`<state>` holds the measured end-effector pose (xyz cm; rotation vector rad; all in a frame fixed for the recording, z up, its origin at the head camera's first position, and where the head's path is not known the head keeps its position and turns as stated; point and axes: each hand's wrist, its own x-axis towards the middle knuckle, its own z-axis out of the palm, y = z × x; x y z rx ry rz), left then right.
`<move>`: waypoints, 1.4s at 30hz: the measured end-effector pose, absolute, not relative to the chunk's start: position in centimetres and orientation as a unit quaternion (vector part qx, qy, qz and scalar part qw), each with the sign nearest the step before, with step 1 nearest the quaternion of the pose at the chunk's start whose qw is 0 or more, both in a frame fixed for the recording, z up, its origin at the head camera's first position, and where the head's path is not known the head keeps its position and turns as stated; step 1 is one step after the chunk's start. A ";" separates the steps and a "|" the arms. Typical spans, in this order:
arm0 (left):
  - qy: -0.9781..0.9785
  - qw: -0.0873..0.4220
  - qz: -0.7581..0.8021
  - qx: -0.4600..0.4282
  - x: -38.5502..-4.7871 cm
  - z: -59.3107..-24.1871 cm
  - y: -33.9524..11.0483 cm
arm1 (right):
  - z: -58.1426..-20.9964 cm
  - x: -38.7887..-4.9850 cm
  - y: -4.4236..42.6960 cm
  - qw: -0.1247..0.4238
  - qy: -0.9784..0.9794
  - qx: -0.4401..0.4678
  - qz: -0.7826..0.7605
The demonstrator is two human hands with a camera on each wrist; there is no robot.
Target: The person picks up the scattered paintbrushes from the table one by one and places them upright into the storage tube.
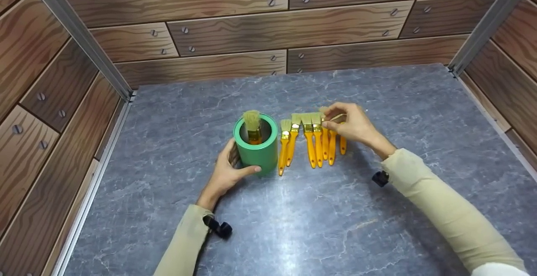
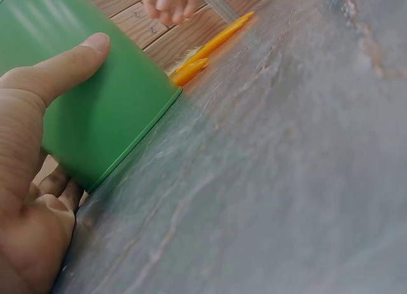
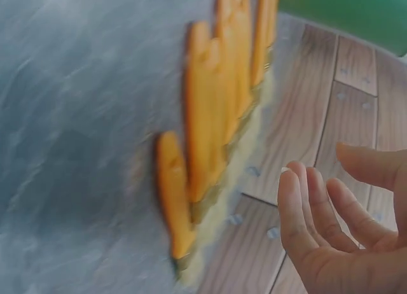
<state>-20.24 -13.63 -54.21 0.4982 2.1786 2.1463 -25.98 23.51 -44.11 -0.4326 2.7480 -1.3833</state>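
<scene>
A green cylindrical can point(image 1: 263, 158) stands upright with one brush point(image 1: 252, 126) in it, bristles up. My left hand point(image 1: 226, 171) grips its left and front side, thumb across the front; the left wrist view shows the thumb on the green wall point(image 2: 121, 109). Right of the can, several orange-handled brushes point(image 1: 310, 146) lie in a row, bristles toward the back. Over the row's right end is my right hand point(image 1: 352, 123), fingers bent and apart; in the right wrist view the hand point(image 3: 343, 224) holds nothing, beside the bristles of the brushes point(image 3: 203, 109).
The grey marbled tabletop point(image 1: 327, 217) spreads around the objects. Wood-patterned walls point(image 1: 235, 28) rise at the back and both sides, with metal posts point(image 1: 84, 37) at the corners.
</scene>
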 end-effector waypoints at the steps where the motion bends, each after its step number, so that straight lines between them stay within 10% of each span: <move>1: 0.704 0.022 0.692 0.159 -20.2 -54.2 -13.6 | -44.3 -26.0 23.7 0.017 0.886 -0.137 -0.442; 42: 0.717 0.026 0.680 0.153 -20.0 -54.0 -13.8 | -46.8 -28.3 28.0 0.103 0.944 0.042 -0.311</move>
